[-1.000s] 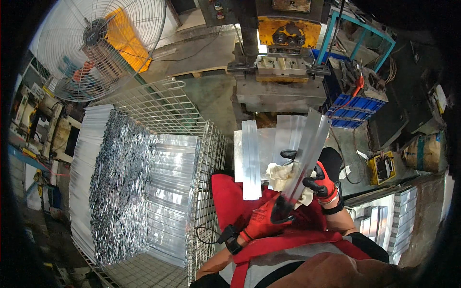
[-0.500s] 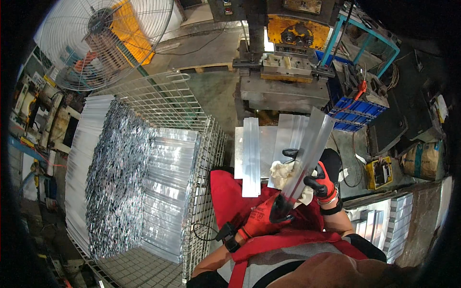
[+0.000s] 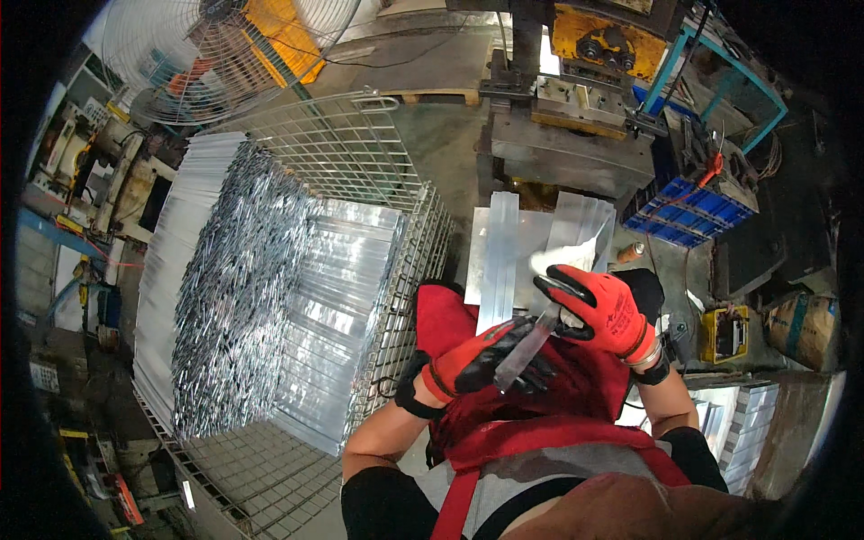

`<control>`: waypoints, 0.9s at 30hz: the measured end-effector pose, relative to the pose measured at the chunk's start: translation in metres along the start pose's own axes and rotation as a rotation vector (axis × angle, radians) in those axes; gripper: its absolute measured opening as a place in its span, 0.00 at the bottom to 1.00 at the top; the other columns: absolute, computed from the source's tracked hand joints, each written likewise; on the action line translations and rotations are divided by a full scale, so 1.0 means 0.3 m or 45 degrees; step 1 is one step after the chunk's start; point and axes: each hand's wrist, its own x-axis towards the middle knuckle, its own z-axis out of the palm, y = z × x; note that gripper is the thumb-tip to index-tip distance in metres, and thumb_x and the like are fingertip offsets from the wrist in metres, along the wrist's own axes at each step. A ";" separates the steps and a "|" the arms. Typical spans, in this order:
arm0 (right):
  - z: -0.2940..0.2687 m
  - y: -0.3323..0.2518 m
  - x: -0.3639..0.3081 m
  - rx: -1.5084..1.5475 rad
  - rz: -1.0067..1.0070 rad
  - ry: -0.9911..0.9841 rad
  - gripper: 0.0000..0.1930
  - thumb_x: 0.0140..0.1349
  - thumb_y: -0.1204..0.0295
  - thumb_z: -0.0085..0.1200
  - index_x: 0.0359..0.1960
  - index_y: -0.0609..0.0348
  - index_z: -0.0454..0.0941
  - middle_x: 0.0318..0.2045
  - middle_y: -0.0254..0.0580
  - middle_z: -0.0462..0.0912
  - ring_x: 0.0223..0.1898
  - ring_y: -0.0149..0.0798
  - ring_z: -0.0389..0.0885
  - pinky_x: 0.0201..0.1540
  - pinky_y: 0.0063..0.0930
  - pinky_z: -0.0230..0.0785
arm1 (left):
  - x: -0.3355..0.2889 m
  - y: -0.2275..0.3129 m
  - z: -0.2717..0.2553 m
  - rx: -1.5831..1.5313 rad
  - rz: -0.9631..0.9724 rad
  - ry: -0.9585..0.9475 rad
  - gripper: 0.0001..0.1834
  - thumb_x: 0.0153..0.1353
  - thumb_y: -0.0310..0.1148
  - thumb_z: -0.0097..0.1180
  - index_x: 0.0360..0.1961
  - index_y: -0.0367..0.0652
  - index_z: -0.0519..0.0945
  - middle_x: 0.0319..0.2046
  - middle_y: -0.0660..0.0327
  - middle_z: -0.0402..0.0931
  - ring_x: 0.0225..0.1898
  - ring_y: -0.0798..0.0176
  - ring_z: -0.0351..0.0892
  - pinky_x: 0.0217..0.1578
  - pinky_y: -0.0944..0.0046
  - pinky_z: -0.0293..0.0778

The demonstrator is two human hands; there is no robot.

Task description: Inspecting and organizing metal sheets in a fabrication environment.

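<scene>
Both my hands wear red gloves with black palms. My left hand [image 3: 477,363] is closed around the lower end of a shiny metal strip [image 3: 526,351], which slants up and away over my lap. Across the strip's upper part lies my right hand [image 3: 605,310], closed with a crumpled white rag [image 3: 567,258] bunched under its fingers. The right hand and rag hide much of that upper part. Just beyond my hands, several similar strips [image 3: 500,247] lie on a flat pale board [image 3: 478,243].
A wire-mesh cage [image 3: 432,243] at left holds densely stacked metal strips [image 3: 346,297]. A large fan [image 3: 220,54] stands behind it. Ahead is a press machine [image 3: 571,148], with a blue crate [image 3: 688,211] to its right. A yellow bin [image 3: 724,333] sits at far right.
The strip has swung from raised and upright to lower and foreshortened. My right hand has moved over it with the rag, and my left hand has shifted left and up. The whole view has shifted.
</scene>
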 end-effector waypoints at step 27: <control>0.026 -0.033 -0.029 1.788 0.757 0.200 0.25 0.57 0.79 0.52 0.59 0.63 0.65 0.42 0.37 0.79 0.45 0.28 0.73 0.52 0.24 0.63 | 0.058 -0.214 -0.004 1.226 0.230 0.372 0.52 0.45 0.32 0.68 0.67 0.38 0.47 0.62 0.48 0.58 0.62 0.55 0.62 0.57 0.62 0.63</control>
